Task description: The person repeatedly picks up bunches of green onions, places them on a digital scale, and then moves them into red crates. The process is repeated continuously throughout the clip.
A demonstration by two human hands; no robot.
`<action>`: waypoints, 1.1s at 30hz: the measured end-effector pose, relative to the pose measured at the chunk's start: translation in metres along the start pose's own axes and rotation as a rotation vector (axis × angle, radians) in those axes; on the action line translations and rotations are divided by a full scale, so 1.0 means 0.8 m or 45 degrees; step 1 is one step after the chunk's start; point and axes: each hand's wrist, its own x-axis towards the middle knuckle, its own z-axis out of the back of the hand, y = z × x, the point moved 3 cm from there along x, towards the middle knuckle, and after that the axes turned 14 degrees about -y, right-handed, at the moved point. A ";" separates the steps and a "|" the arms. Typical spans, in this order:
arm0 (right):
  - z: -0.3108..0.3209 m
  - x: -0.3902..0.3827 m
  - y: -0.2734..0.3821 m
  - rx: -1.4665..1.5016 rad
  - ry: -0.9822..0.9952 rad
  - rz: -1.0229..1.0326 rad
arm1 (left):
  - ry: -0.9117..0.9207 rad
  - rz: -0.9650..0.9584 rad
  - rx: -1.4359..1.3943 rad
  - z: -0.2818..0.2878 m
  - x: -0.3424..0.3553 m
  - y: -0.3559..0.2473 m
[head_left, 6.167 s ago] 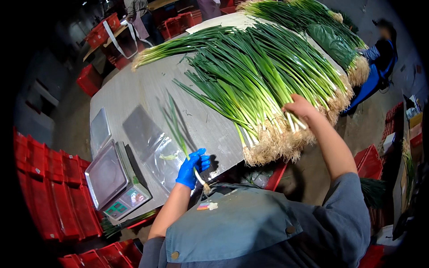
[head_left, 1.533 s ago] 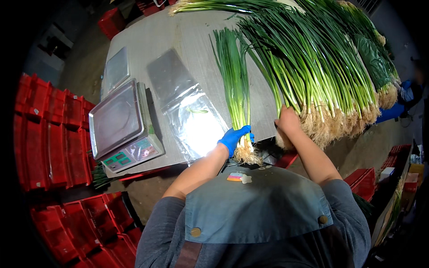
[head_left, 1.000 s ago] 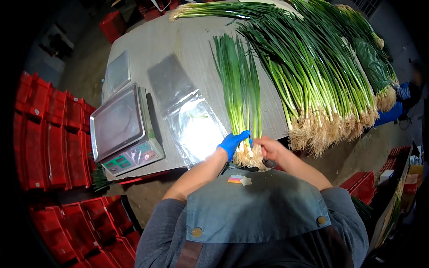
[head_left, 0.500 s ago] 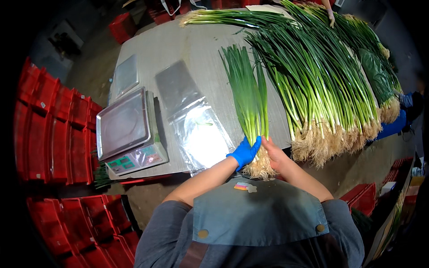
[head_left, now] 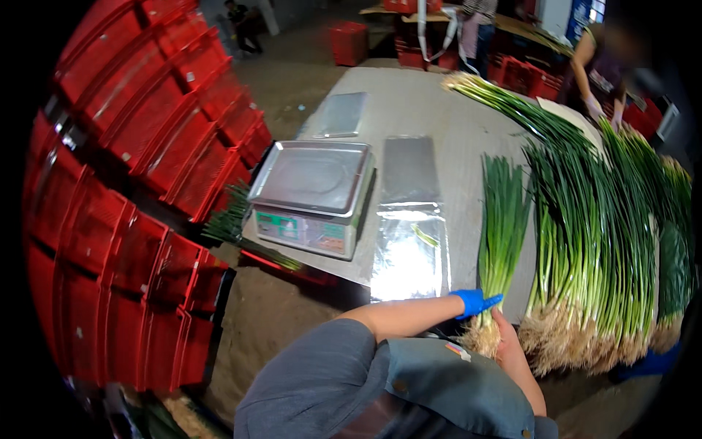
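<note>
A bunch of green onions (head_left: pixel 503 234) lies at the near edge of the table, its leaves pointing away from me and its pale roots toward my apron. My left hand (head_left: pixel 477 302), in a blue glove, is closed round the lower stalks. Bare, my right hand (head_left: pixel 507 335) grips the same bunch from the right, by the roots; its fingers are partly hidden. Right of the bunch lies a large pile of green onions (head_left: pixel 592 249), roots toward me. To the left are clear plastic bags (head_left: pixel 409 252), with a scrap of green leaf on them.
A digital scale (head_left: pixel 311 194) with a steel pan stands on the table's left, and a flat stack of clear bags (head_left: pixel 342 114) lies behind it. Stacked red crates (head_left: pixel 157 110) fill the left side. A co-worker (head_left: pixel 607 69) handles onions at the far right.
My view has swung left, so the table and bunch appear farther right and more crates show. Both hands keep hold of the bunch.
</note>
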 end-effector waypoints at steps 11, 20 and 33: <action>-0.112 -0.069 0.046 -0.690 -0.064 0.472 | -0.143 -0.025 -1.266 0.094 -0.052 -0.091; -0.333 -0.086 -0.006 -1.187 0.393 0.519 | -0.685 -0.729 -1.204 0.305 -0.206 -0.093; -0.659 -0.095 -0.078 -1.483 0.881 0.692 | -1.215 -1.200 -0.863 0.573 -0.452 -0.112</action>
